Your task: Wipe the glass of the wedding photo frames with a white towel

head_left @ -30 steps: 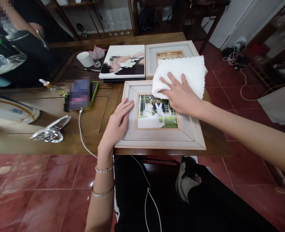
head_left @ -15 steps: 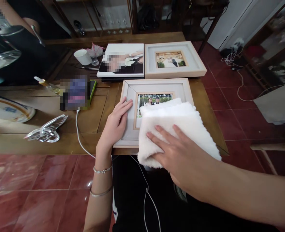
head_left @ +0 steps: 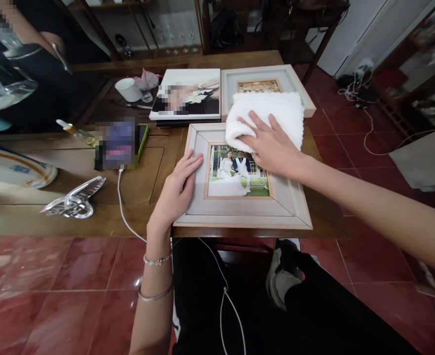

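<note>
A pale wooden picture frame with a photo of two people lies flat at the table's near edge. My left hand rests on the frame's left side, fingers stretched out, pressing on it. A fluffy white cloth is under my right hand, whose spread fingers lie on top while the cloth's fold wraps about them. The cloth covers the frame's upper right corner and part of a second picture frame behind it.
A photo panel lies left of the rear frame. On the wooden table are a charging phone, a silver hair claw, a dropper bottle and a white cup. A person stands at far left.
My right hand has slid the white cloth away from me, from the frame's lower right to its upper right corner, uncovering the photo. My left hand stays in place.
</note>
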Available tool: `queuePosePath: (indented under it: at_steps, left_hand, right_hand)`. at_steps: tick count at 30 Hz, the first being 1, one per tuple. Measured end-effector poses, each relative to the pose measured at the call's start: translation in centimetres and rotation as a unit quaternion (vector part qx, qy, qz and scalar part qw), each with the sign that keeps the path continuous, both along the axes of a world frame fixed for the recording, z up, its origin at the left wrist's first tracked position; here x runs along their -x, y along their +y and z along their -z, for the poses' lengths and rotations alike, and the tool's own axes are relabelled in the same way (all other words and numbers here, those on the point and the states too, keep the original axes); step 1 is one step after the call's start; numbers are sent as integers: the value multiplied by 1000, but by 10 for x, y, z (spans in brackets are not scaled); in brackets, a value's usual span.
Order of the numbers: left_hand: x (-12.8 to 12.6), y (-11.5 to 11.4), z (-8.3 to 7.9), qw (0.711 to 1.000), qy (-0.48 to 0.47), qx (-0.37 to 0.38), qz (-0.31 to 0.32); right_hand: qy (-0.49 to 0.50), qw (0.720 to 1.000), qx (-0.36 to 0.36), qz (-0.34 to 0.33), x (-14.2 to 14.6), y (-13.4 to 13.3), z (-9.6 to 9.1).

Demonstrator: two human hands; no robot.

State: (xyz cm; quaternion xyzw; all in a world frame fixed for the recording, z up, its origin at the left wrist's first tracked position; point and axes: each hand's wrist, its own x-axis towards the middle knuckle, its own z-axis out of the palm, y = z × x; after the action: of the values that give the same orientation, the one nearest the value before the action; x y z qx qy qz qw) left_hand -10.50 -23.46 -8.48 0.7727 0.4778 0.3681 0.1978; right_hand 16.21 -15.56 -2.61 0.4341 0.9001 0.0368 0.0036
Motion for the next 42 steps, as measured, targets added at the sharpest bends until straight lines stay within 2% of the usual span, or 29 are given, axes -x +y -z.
queuePosePath:
  at_steps: [2, 5, 8, 12, 15, 17, 20, 25, 28, 30, 34, 37, 39, 42]
  left_hand:
    - [0, 0, 0, 1000, 1, 0, 1]
    - [0, 0, -1, 1000, 2, 0, 1]
    - [-1, 0, 0, 1000, 1, 1, -3]
    - [-1, -1, 0, 1000, 3, 0, -9]
    - [-1, -1, 0, 1000, 6, -3, -8]
    - [-1, -1, 0, 1000, 8, -5, -7]
    - [-1, -1, -1, 1000, 11, -2, -7]
    - [0, -1, 0, 1000, 19, -2, -9]
    - [0, -1, 1, 1000, 21, -2, -7]
    - [0, -1, 0, 1000, 17, 1, -7]
    - [0, -1, -1, 1000, 16, 5, -5]
    - [0, -1, -2, 1000, 17, 9, -4]
    - [0, -1, -3, 1000, 15, 12, -5]
    - [-1, -1, -2, 1000, 10, 11, -6]
  right_hand:
    - [-1, 1000, 1, -7, 2, 4, 0]
    - [-21, 999, 38, -16, 10, -7, -4]
    - [-54, 994, 94, -17, 18, -36, -14]
    - [-70, 983, 165, -48, 27, -90, -37]
    - [-99, 959, 252, -84, 35, -126, -55]
    - [-109, 944, 294, -103, 39, -142, -63]
    - [-77, 947, 289, -116, 42, -151, -61]
    - [-2, 977, 189, -104, 38, -127, -30]
    - [-1, 990, 120, -77, 33, -97, -12]
    - [-10, 995, 85, -56, 31, -72, -6]
    - [-19, 999, 47, -5, 29, -21, -8]
    - [-14, 999, 29, -3, 30, 3, -11]
    - [-25, 999, 40, -17, 33, 4, -12]
    - [-55, 995, 71, -42, 39, -14, -15]
